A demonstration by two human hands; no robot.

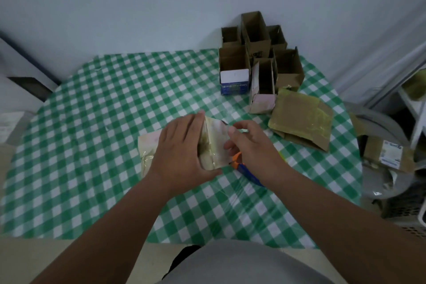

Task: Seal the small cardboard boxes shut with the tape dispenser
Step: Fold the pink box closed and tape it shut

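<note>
The left hand (182,147) lies flat, fingers straight, over a small pale box (213,143) at the middle of the green checked table (92,122); bare cloth runs wide to its left and toward the near edge. The right hand (249,145) is curled, thumb and fingers pinching at the box's right edge, seemingly on clear tape. Under that hand shows an orange and blue tape dispenser (242,165), mostly hidden. Beyond the right hand stands a cluster of open cardboard boxes (255,53), one holding a white and blue carton (234,82). Just right, flattened cardboard (302,120) crowds the table's edge.
</note>
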